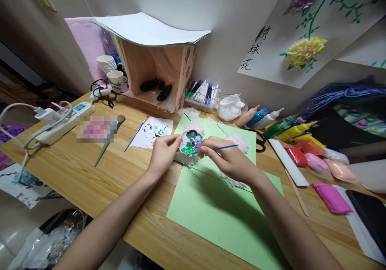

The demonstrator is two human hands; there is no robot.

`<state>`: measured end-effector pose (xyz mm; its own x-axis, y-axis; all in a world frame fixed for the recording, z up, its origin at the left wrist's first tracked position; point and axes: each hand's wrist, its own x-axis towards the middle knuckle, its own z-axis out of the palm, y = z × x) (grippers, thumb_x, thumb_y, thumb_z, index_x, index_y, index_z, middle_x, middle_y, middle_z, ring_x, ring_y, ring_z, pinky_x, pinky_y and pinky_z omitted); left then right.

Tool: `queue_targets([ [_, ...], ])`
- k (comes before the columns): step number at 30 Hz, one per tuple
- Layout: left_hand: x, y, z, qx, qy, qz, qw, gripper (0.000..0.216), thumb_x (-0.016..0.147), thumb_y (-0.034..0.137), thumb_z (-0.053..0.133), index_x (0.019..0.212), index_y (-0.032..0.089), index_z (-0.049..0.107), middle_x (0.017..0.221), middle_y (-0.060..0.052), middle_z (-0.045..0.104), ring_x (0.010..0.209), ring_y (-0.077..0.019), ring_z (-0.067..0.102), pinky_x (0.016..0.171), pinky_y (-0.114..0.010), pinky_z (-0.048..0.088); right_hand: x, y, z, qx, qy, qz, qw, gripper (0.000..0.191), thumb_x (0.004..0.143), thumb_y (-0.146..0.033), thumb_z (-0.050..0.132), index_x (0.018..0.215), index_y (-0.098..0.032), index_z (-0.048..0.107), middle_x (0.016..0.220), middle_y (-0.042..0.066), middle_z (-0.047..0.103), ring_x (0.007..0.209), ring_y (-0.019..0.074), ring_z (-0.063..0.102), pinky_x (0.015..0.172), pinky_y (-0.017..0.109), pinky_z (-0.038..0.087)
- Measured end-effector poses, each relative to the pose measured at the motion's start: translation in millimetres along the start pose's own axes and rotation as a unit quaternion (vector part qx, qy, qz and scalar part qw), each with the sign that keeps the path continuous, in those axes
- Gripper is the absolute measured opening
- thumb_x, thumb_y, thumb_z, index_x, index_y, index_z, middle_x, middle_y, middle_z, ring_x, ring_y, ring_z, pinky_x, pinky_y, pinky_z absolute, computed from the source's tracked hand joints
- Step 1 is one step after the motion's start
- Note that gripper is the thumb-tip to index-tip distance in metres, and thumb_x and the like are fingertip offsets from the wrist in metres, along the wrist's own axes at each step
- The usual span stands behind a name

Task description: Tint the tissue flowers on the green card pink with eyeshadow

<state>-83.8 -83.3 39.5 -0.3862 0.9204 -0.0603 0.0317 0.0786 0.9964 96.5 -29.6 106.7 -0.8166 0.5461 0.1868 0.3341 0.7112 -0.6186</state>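
Observation:
My left hand (164, 152) grips the edge of a small round paint palette (190, 142), its wells smeared with green, purple and dark paint. In my right hand (221, 153) is a thin blue paintbrush (226, 146), its tip down at the green paint in the palette. Both hands are over a light green sheet of paper (205, 209). Pale fluffy paper flowers (239, 141) with thin dark stem lines lie on that sheet, partly covered by my right hand and the palette.
Left of the palette lie a paint-spotted paper (153, 132), another blue brush (135, 134), a large brush (110, 141) and a power strip (66, 121). Behind stand an open box (157, 69) and markers (202, 95). Paint bottles (262, 117), scissors (261, 142) and clay packets (331, 197) sit right.

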Motion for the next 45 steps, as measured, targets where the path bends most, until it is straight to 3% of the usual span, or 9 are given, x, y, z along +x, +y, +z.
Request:
queue_targets([
  [11, 0.7, 2.6, 0.6, -0.009, -0.006, -0.022, 1.000, 0.040, 0.073, 0.047, 0.066, 0.092, 0.013, 0.075, 0.079, -0.006, 0.071, 0.069, -0.0174, 0.062, 0.067, -0.029, 0.051, -0.3, 3.0, -1.0, -0.004, 0.001, -0.001, 1.000, 0.030, 0.097, -0.029, 0.035, 0.080, -0.019, 0.058, 0.076, 0.003, 0.061, 0.072, 0.0148, 0.054, 0.068, 0.026, 0.040],
  [19, 0.9, 4.5, 0.8, -0.031, 0.003, -0.038, 0.999, 0.043, 0.068, 0.048, 0.070, 0.092, 0.013, 0.075, 0.086, -0.008, 0.072, 0.071, -0.0171, 0.062, 0.067, -0.029, 0.051, -0.9, 4.0, -3.5, -0.005, -0.011, 0.002, 1.000, 0.031, 0.097, -0.029, 0.035, 0.079, -0.018, 0.058, 0.075, 0.003, 0.060, 0.070, 0.0142, 0.054, 0.067, 0.025, 0.040],
  [23, 0.6, 5.6, 0.1, -0.035, 0.003, -0.039, 0.999, 0.044, 0.066, 0.050, 0.071, 0.089, 0.013, 0.075, 0.083, -0.007, 0.072, 0.069, -0.0168, 0.062, 0.065, -0.028, 0.051, -0.9, 4.9, -3.6, -0.011, 0.006, 0.010, 1.000, 0.030, 0.097, -0.029, 0.036, 0.080, -0.018, 0.058, 0.075, 0.003, 0.061, 0.071, 0.0144, 0.054, 0.067, 0.026, 0.040],
  [27, 0.8, 6.6, 0.2, -0.040, 0.007, -0.042, 0.998, 0.043, 0.066, 0.050, 0.072, 0.087, 0.014, 0.076, 0.082, -0.006, 0.072, 0.068, -0.0163, 0.062, 0.065, -0.028, 0.051, -0.9, 4.1, -5.1, 0.000, -0.016, -0.002, 1.000, 0.031, 0.097, -0.030, 0.035, 0.079, -0.018, 0.058, 0.076, 0.004, 0.062, 0.071, 0.0148, 0.054, 0.068, 0.026, 0.041],
  [31, 1.0, 7.0, 0.1, -0.034, 0.009, -0.044, 0.998, 0.043, 0.066, 0.050, 0.071, 0.089, 0.014, 0.075, 0.084, -0.007, 0.073, 0.068, -0.0165, 0.062, 0.065, -0.028, 0.051, -1.8, 2.5, -8.2, 0.012, 0.022, -0.010, 1.000, 0.031, 0.097, -0.029, 0.036, 0.078, -0.018, 0.058, 0.075, 0.004, 0.062, 0.071, 0.0150, 0.055, 0.067, 0.026, 0.041],
  [42, 0.8, 6.6, 1.0, -0.034, 0.001, -0.049, 0.998, 0.042, 0.067, 0.049, 0.070, 0.090, 0.013, 0.075, 0.084, -0.007, 0.073, 0.070, -0.0169, 0.063, 0.067, -0.029, 0.051, -1.7, 4.4, -6.3, 0.004, -0.026, -0.018, 0.999, 0.031, 0.097, -0.030, 0.035, 0.079, -0.018, 0.059, 0.076, 0.004, 0.061, 0.071, 0.0144, 0.054, 0.068, 0.026, 0.041],
  [45, 0.6, 5.7, 0.8, -0.024, 0.001, -0.046, 0.999, 0.043, 0.068, 0.049, 0.070, 0.091, 0.014, 0.075, 0.085, -0.007, 0.073, 0.069, -0.0171, 0.063, 0.065, -0.029, 0.051, -1.9, 5.8, -6.0, -0.013, -0.004, -0.011, 1.000, 0.032, 0.097, -0.031, 0.036, 0.080, -0.018, 0.059, 0.075, 0.004, 0.061, 0.071, 0.0151, 0.054, 0.067, 0.026, 0.041],
])
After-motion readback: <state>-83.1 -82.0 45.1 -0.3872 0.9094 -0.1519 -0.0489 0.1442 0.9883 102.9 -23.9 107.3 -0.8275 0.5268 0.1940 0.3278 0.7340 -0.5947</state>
